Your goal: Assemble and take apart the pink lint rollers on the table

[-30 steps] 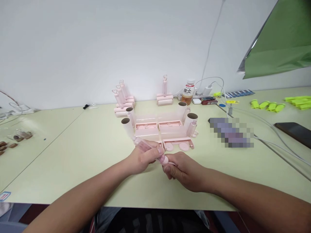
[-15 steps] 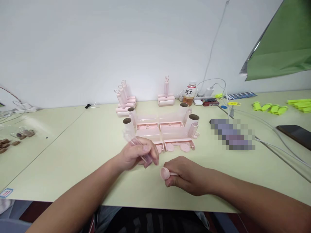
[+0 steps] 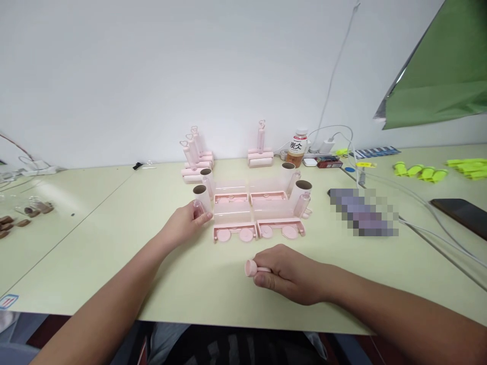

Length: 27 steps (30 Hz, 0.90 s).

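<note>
My left hand [image 3: 184,225] is closed around a clear pink tube [image 3: 198,207], held upright against the near side of the front left white paper roll [image 3: 201,191]. Its fingers hide part of the tube. Lower on the right, my right hand [image 3: 291,274] grips a small pink plastic piece [image 3: 250,268] with a cup-shaped end pointing left. Between and beyond the hands lie pink roller frames [image 3: 235,229] with round pink discs and translucent covers [image 3: 233,212]. At the right, another clear pink tube [image 3: 302,204] leans by a standing paper roll [image 3: 303,190].
Assembled pink lint rollers [image 3: 261,152] stand along the wall, near a bottle [image 3: 297,148]. To the right are a blurred-out object [image 3: 361,213], white cables, a black phone [image 3: 462,215] and neon-yellow parts [image 3: 420,171]. Brown pieces [image 3: 5,223] lie far left.
My left hand has moved left and away from me, bringing the clear tube from near the middle to beside the front left paper roll. The right hand has shifted only slightly.
</note>
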Each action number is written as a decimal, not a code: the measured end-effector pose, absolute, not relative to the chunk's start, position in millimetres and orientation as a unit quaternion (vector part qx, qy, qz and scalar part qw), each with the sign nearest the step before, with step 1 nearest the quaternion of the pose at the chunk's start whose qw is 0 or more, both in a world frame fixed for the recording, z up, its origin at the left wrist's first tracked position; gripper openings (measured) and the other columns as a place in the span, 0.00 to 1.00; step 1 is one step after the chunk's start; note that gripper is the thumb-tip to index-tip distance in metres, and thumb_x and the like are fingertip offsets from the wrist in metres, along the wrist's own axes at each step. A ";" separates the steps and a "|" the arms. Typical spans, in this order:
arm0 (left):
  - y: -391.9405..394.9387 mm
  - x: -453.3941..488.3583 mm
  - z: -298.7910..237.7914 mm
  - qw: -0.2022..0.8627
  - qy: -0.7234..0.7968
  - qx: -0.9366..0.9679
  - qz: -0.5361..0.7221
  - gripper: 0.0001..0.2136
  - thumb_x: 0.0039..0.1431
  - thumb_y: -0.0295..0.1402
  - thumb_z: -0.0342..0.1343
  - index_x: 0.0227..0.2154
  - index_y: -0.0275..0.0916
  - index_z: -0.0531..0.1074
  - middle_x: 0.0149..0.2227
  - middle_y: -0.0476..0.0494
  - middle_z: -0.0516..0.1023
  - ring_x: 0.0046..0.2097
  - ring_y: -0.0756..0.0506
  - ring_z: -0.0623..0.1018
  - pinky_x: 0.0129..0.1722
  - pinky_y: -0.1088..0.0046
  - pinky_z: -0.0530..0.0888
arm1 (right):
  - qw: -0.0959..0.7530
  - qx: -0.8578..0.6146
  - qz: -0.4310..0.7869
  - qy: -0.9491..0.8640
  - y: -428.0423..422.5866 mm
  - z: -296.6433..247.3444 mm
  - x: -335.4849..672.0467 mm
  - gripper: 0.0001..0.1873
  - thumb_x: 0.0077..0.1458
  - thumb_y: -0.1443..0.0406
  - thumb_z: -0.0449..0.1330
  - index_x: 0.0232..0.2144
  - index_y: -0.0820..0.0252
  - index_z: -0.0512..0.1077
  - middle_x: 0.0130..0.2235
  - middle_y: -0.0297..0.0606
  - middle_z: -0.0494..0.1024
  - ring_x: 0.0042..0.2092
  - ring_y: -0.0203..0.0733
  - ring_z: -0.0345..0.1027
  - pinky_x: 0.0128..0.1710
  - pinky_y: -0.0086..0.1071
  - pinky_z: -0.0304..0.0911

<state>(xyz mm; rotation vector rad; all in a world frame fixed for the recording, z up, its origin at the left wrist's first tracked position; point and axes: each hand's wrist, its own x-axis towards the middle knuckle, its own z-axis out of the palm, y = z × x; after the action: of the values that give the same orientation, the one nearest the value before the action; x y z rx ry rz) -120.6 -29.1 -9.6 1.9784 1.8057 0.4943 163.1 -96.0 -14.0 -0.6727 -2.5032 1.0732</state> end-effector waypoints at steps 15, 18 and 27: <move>-39.3 -130.7 14.8 0.172 0.705 0.687 0.044 0.19 0.52 0.53 0.56 0.23 0.41 0.70 0.26 0.46 0.75 0.26 0.45 0.73 0.23 0.71 0.60 | 0.191 -0.270 0.335 -0.882 -95.3 -21.3 164.0 0.21 0.64 0.55 0.53 0.22 0.59 0.59 0.22 0.26 0.59 0.24 0.30 0.50 0.25 0.26 0.47; -67.1 -120.4 35.8 0.183 0.649 0.736 0.062 0.21 0.59 0.52 0.49 0.22 0.40 0.69 0.22 0.48 0.71 0.24 0.47 0.69 0.23 0.72 0.60 | 0.195 -0.276 0.328 -0.882 -95.6 -23.0 162.9 0.22 0.63 0.56 0.54 0.21 0.59 0.57 0.21 0.25 0.56 0.23 0.29 0.47 0.24 0.26 0.45; -116.7 -42.9 19.8 0.239 0.323 0.907 0.125 0.04 0.63 0.34 0.53 0.36 0.41 0.71 0.33 0.48 0.77 0.34 0.48 0.75 0.32 0.74 0.68 | 0.190 -0.236 0.412 -0.859 -96.6 -18.6 157.9 0.09 0.61 0.65 0.54 0.31 0.61 0.72 0.28 0.31 0.71 0.30 0.33 0.61 0.31 0.26 0.56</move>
<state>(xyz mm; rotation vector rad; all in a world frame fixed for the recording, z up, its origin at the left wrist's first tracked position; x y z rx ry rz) -42.9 -116.7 19.8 2.4836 0.8834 0.3425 157.9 -96.6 -18.6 -0.6623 -2.4157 1.1592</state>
